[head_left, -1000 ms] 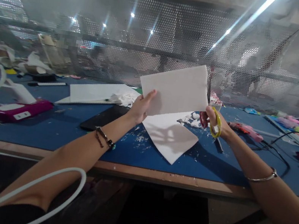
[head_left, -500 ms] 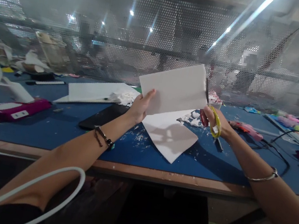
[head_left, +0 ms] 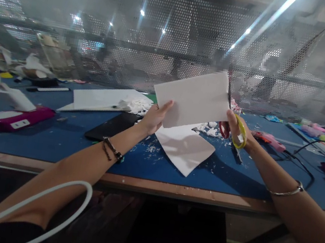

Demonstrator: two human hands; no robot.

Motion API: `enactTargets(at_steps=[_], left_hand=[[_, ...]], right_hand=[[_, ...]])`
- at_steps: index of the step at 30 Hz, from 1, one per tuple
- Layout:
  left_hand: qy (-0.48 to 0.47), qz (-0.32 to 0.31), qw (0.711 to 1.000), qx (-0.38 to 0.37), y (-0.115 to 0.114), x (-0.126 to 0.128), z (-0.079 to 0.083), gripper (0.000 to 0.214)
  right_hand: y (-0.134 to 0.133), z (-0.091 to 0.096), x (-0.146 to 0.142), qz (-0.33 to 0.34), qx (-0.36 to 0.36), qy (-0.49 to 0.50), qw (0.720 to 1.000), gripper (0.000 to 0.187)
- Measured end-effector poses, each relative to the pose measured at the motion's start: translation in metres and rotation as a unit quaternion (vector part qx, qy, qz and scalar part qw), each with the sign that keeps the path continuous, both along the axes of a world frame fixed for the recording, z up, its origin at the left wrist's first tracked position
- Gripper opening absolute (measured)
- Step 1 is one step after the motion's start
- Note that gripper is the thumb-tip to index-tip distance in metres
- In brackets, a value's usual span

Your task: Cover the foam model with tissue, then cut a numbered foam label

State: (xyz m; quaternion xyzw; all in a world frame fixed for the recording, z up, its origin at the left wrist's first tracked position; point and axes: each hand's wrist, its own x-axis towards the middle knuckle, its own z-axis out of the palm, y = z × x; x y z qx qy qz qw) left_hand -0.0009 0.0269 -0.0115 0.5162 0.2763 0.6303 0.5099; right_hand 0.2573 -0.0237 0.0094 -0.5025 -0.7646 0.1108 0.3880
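My left hand (head_left: 155, 118) is closed on the lower left of a white sheet (head_left: 196, 100), thumb on its near face. The sheet is raised and tilted above the table. At its right edge, my right hand (head_left: 235, 125) is closed round scissors (head_left: 243, 138) with yellow and red handles, their dark blade lying along that edge. My right thumb touches the sheet's lower right corner. Another white sheet (head_left: 187, 151) lies below on the blue table, beside white scraps (head_left: 211, 129). Fingers behind the raised sheet are hidden.
Left of centre lie a black flat object (head_left: 109, 127), a white board (head_left: 97, 99) and crumpled white scraps (head_left: 136, 103). A purple power strip (head_left: 16, 119) sits further left. A pink corded tool (head_left: 272, 141) lies right. A white cable (head_left: 87, 192) loops over my left arm.
Both hands and the raised sheet have shifted slightly right. My right thumb now rests at the sheet's lower right corner, and the scissors have moved right with that hand.
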Motion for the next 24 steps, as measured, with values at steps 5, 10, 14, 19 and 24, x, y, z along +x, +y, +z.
enactTargets(at_steps=[5, 10, 14, 19, 24], left_hand=[[-0.008, -0.004, 1.0, -0.015, -0.001, 0.001, 0.001, 0.028], [-0.009, -0.007, 1.0, -0.014, -0.002, 0.001, 0.001, 0.025], [-0.012, -0.016, 1.0, -0.008, 0.0, 0.0, 0.0, 0.027], [-0.012, -0.009, 1.0, -0.003, 0.003, 0.0, -0.002, 0.033], [0.005, -0.005, 1.0, -0.002, 0.002, 0.0, -0.002, 0.03]], right_hand=[[-0.007, -0.001, -0.005, -0.052, 0.026, 0.033, 0.998, 0.065], [-0.008, -0.001, -0.007, -0.076, 0.06, 0.053, 0.994, 0.065], [-0.006, 0.0, -0.005, -0.08, 0.075, 0.066, 0.992, 0.066], [-0.001, -0.004, -0.003, -0.094, 0.07, 0.095, 0.989, 0.061], [0.002, -0.007, -0.003, -0.068, 0.058, 0.128, 0.988, 0.065]])
